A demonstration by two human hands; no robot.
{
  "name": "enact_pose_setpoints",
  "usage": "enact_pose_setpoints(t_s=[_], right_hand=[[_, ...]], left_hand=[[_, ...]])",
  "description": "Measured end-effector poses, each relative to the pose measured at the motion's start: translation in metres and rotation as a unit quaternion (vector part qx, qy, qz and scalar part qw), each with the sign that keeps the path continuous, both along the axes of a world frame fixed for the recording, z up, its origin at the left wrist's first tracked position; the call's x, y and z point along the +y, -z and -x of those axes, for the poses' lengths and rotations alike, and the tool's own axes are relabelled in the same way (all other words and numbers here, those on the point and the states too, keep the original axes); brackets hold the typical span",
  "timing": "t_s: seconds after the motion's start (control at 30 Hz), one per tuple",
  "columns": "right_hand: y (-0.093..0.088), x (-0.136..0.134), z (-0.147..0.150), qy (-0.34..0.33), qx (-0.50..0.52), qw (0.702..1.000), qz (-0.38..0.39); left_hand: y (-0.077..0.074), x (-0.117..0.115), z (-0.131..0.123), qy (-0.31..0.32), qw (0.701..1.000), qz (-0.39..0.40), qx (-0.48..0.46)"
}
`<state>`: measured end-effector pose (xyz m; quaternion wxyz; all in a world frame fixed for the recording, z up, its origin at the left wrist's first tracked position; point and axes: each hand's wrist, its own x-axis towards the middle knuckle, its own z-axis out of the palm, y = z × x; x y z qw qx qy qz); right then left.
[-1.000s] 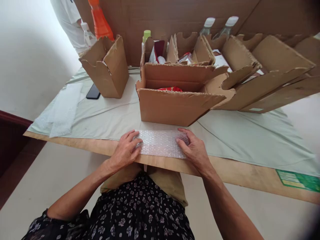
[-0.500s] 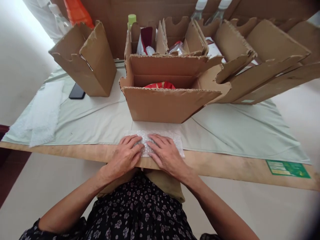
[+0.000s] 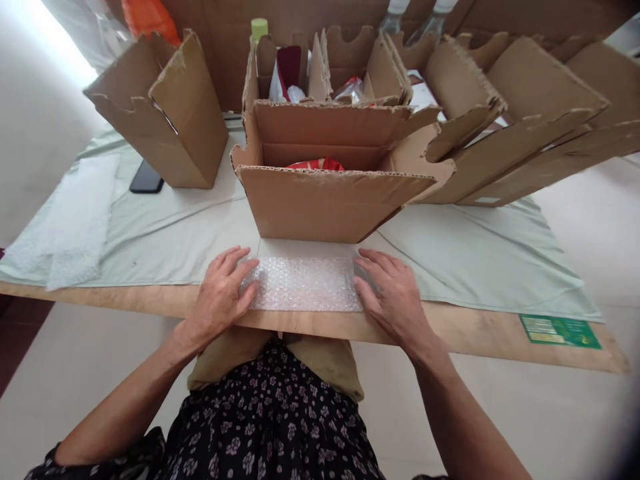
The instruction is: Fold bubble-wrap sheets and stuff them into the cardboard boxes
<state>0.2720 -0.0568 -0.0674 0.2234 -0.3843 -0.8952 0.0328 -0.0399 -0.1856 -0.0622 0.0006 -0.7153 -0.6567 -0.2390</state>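
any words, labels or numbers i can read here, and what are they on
No text here can be read.
Green label on the table edge: printed lines, too small to read.
Pale sticker on a cardboard flap: blurred.
Bubble wrap and open box: no print visible.

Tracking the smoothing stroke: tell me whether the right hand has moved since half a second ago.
Yes. Against the cardboard box, the right hand has slid rightward along the bubble wrap, from its middle beside the left hand to its right end.
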Motion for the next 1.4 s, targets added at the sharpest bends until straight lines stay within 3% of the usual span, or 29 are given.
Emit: enact_pose_setpoints(t_s=[0.17, 0.27, 0.37, 0.5, 0.6, 0.7, 0.87, 1.03, 1.2, 1.4], right_hand=[[0.008, 0.012, 0.025, 0.011, -0.044, 0.998, 0.042], [0.006, 0.005, 0.023, 0.006, 0.031, 0.996, 0.078], [-0.002, -0.007, 0.017, 0.022, 0.131, 0.979, 0.152], [-0.008, -0.018, 0.010, 0.044, 0.251, 0.931, 0.262], [-0.004, -0.022, 0.007, 0.049, 0.300, 0.906, 0.293], [0.001, -0.025, 0.006, 0.059, 0.308, 0.904, 0.291], [0.002, -0.029, 0.006, 0.070, 0.311, 0.912, 0.256], [0.005, -0.027, 0.009, 0.047, 0.278, 0.947, 0.153], [0.013, -0.023, 0.014, 0.045, 0.189, 0.981, 0.011], [0.007, -0.026, 0.016, 0.006, 0.224, 0.975, 0.010]], left_hand=[[0.010, 0.009, 0.012, -0.045, 0.996, 0.073, 0.029], [0.010, 0.009, 0.009, -0.046, 0.997, 0.065, -0.021], [-0.001, 0.006, 0.004, -0.071, 0.988, 0.052, -0.123], [-0.019, 0.001, 0.000, -0.118, 0.938, 0.084, -0.314], [-0.025, -0.001, -0.002, -0.107, 0.890, 0.096, -0.432], [-0.024, -0.002, -0.002, -0.099, 0.864, 0.109, -0.482], [-0.022, -0.005, -0.002, -0.108, 0.855, 0.115, -0.494], [-0.023, -0.006, -0.004, -0.097, 0.866, 0.114, -0.478], [-0.014, -0.004, -0.002, -0.099, 0.907, 0.118, -0.392], [-0.010, -0.006, 0.003, -0.104, 0.981, 0.043, -0.158]])
